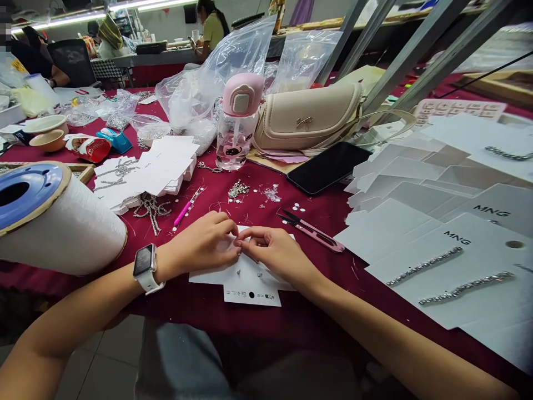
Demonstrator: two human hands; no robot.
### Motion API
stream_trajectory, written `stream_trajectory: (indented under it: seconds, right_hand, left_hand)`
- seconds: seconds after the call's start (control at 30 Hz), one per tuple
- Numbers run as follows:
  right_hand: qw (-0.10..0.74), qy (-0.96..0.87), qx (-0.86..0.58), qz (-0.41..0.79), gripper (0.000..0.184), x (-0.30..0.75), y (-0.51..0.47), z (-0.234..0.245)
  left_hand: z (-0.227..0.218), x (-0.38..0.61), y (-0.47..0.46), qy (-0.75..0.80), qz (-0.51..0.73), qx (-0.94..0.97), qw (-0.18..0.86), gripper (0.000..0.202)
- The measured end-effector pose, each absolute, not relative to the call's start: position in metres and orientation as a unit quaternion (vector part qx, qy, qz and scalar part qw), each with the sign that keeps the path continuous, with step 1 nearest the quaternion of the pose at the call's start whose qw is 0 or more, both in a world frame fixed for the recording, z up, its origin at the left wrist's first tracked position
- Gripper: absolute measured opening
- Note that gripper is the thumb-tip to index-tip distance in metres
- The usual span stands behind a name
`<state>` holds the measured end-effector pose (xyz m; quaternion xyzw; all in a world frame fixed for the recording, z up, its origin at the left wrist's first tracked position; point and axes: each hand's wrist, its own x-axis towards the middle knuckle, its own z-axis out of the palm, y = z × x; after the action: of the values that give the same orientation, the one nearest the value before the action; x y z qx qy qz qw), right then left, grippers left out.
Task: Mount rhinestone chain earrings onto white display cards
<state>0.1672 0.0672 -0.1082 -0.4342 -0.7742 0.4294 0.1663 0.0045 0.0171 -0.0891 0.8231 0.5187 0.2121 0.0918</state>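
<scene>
**Fingertips [235,244] meet above white card [245,272]**

The left hand [199,243] and right hand [275,253] are curled inward, fingertips pressed together; any pinched item is hidden. The card's long axis is laid crosswise, toward the body from the fingertips; pink thread snips [320,236] are placed right of it.

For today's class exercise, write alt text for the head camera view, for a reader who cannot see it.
A person's left hand and right hand meet at the fingertips over a white card on a maroon tablecloth. Pink-handled snips lie beside the right hand, and white MNG cards bearing sparkling chains spread rightward.
</scene>
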Motion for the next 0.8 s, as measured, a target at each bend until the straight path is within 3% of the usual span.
stream_trajectory:
  seconds: [0.4,0.8]
  right_hand:
    - [0.159,-0.771,-0.449,0.423,0.025,0.167,0.067,-0.107]
    - [0.148,-0.752,-0.469,0.44,0.023,0.166,0.068,-0.103]
  left_hand:
    - [-0.106,0.005,0.022,0.57,0.263,0.751,0.207,0.009]
    - [-0.11,0.005,0.024,0.586,0.271,0.732,0.217,0.008]
